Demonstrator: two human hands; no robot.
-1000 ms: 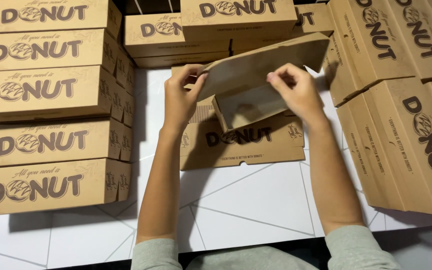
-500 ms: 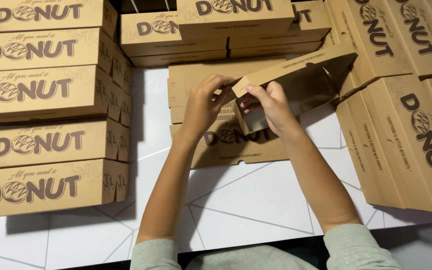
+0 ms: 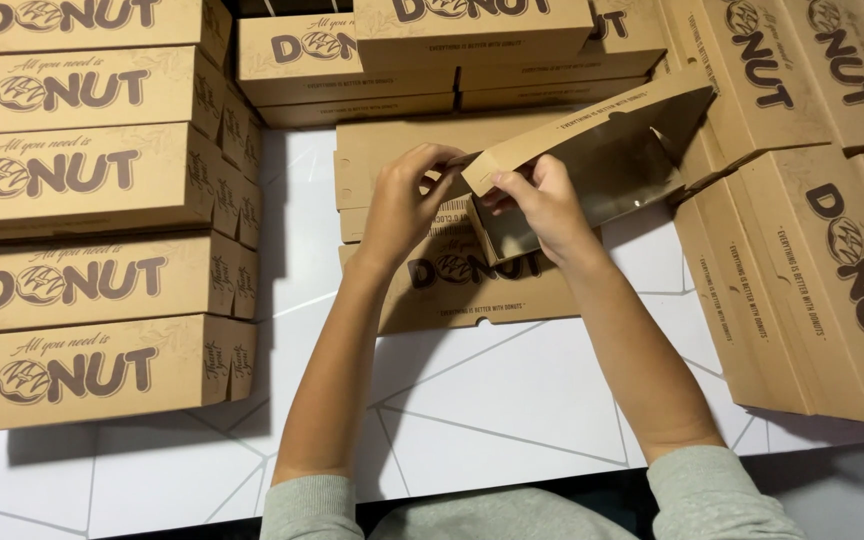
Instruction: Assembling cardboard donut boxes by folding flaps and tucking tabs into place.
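while the half-folded brown cardboard box (image 3: pixel 592 165) hangs in the air above the white table (image 3: pixel 512 400), both hands work at its near end. the left hand (image 3: pixel 407 205) pinches a small end flap between thumb and fingertips, and the right hand (image 3: pixel 542 205) is closed on the corner of the long side panel, probably to keep that wall upright so the flap can meet it. the box opens toward the person, its plain inside showing, and tilts up and away to the right of the hands. just under the hands lies a flat stack of unfolded box blanks (image 3: pixel 472 280), within easy reach. to the left of the left hand rise stacked finished boxes (image 3: pixel 92 260); more closed boxes (image 3: pixel 822 250) lean beyond the right hand, and others (image 3: pixel 432 50) sit beyond both hands.
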